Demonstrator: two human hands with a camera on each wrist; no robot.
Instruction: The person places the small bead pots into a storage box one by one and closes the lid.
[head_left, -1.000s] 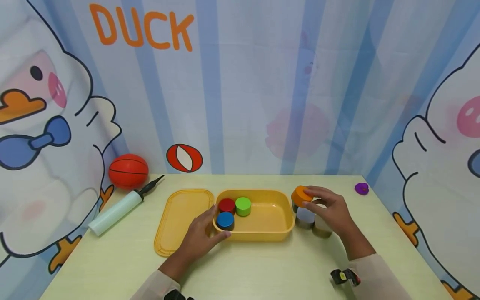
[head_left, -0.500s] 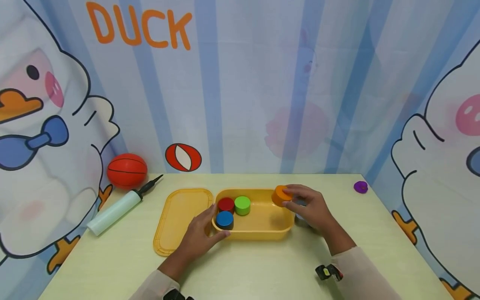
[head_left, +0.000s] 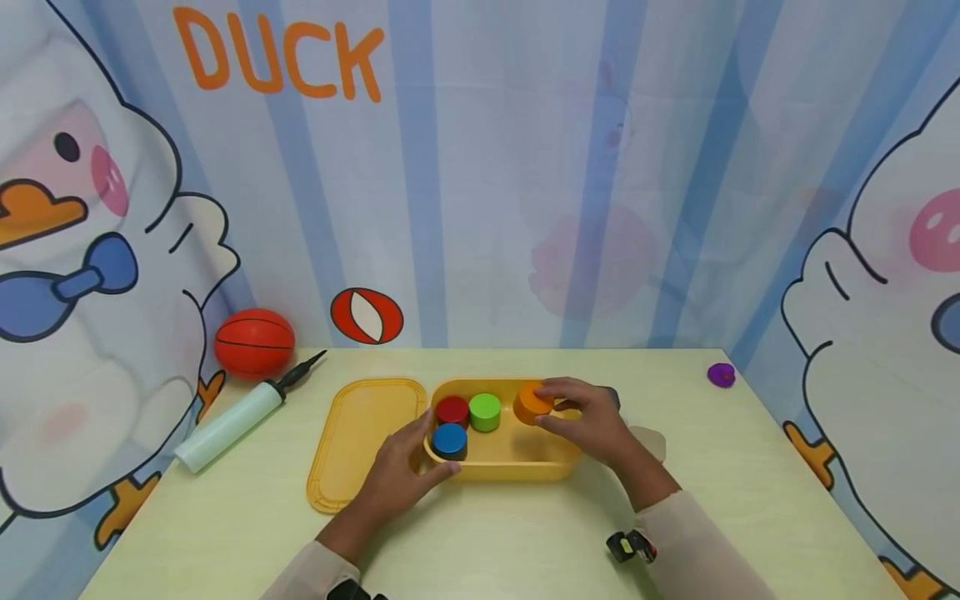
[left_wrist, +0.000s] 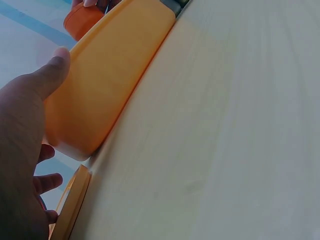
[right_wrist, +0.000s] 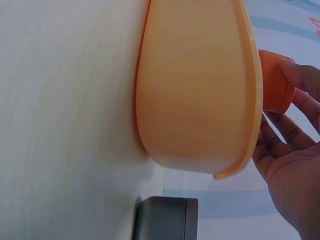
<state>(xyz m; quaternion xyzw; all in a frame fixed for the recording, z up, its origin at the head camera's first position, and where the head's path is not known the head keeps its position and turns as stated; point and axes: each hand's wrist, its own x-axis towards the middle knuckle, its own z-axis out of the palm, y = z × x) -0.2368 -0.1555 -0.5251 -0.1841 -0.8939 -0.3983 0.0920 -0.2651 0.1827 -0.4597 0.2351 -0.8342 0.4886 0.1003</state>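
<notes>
My right hand [head_left: 588,417] pinches an orange lidded tub [head_left: 531,403] between thumb and fingers. It holds the tub over the right half of a yellow box [head_left: 517,473], around rim height in the right wrist view. Red [head_left: 452,410], green [head_left: 485,412] and blue [head_left: 450,441] round tubs stand inside the box at its left end. At that end rests my left hand [head_left: 397,479], its thumb [left_wrist: 57,65] against the front wall and its index finger extended along the left side. The left hand's other fingers are spread near the yellow lid [head_left: 367,446].
Right of the box stand more tubs, one beige-topped [head_left: 649,442] and one dark [right_wrist: 167,218], partly hidden by the right hand. A pale green hand pump [head_left: 234,427] and a red ball [head_left: 255,342] lie at the left. A small purple object [head_left: 722,375] sits at the back right.
My right hand has carried the orange tub leftward, from above the tubs beside the box to over the box interior. The left hand has stayed at the box's left end.
</notes>
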